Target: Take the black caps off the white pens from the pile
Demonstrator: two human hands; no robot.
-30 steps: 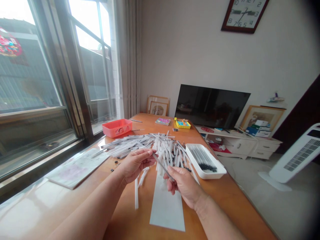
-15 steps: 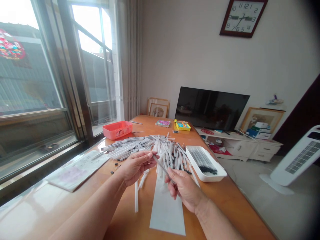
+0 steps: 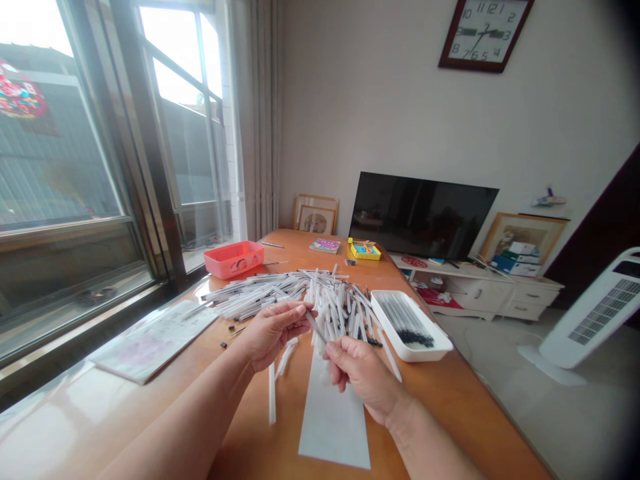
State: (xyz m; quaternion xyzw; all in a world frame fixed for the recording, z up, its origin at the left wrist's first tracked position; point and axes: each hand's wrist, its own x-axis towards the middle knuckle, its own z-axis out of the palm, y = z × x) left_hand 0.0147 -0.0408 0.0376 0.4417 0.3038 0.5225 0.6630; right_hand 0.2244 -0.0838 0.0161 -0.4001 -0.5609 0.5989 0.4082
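Above the near edge of a heap, a slim grey pen (image 3: 316, 327) slants between my two hands. My left hand (image 3: 280, 331) pinches its upper end between thumb and fingers. Lower down, my right hand (image 3: 357, 367) is closed around the other end, which the fingers hide. Beyond them spreads the heap of pale plastic tubes and pens (image 3: 280, 291), some with black tips. A long white sheet (image 3: 334, 427) lies under the hands. To the right, a white tray (image 3: 435, 353) holds a row of similar pens with black ends.
A red plastic box (image 3: 234, 260) stands at the back left. A booklet (image 3: 155, 340) lies near the window side, and loose white tubes (image 3: 272, 393) lie left of the sheet. Farther back are a yellow box (image 3: 365, 251) and a colourful book (image 3: 325, 246).
My right hand has slid up along the pen toward my left hand, so less of the pen shows between them. My left hand stays nearly still.
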